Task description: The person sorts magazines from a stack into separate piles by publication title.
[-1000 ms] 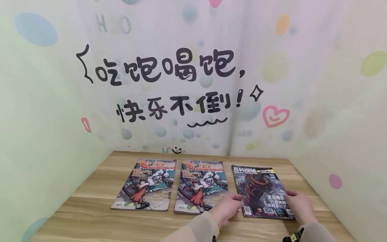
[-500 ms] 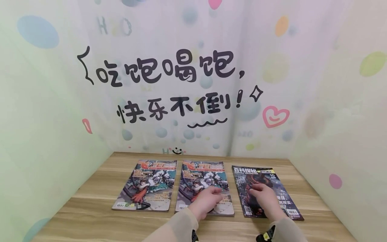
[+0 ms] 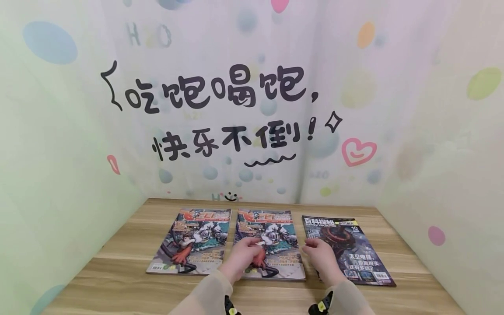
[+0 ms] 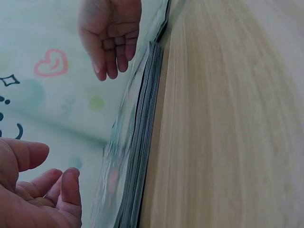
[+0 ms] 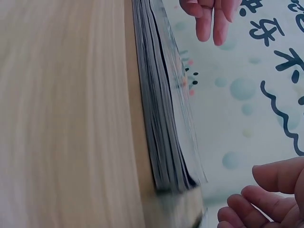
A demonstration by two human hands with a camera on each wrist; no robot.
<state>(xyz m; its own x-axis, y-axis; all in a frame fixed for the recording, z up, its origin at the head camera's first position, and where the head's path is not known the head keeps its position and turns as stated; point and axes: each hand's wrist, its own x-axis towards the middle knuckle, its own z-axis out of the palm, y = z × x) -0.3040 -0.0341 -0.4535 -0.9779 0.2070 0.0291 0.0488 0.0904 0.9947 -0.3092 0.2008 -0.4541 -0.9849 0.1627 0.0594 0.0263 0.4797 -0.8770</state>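
Note:
Three magazines lie flat in a row. The left magazine (image 3: 193,238) and the middle magazine (image 3: 277,245) share one cover, with a red-clothed figure. A darker science magazine (image 3: 364,249) lies at the right. My left hand (image 3: 242,258) is over the left part of the middle magazine, holding nothing. Over the left edge of the dark magazine is my right hand (image 3: 324,260), also with nothing in it. Both wrist views show the left hand (image 4: 45,192) and the right hand (image 5: 270,202) raised above the magazines, fingers loosely bent.
The wooden table (image 3: 118,288) carries the magazines, with bare wood in front of them. A printed curtain-like back wall (image 3: 244,183) stands behind, and pale side walls (image 3: 453,175) enclose left and right. Each sleeve end has a dark wrist strap (image 3: 323,304).
Both hands have moved left. My right hand has left the right edge of the dark magazine, and my left hand has left the gap beside it. The magazines lie nearly unchanged.

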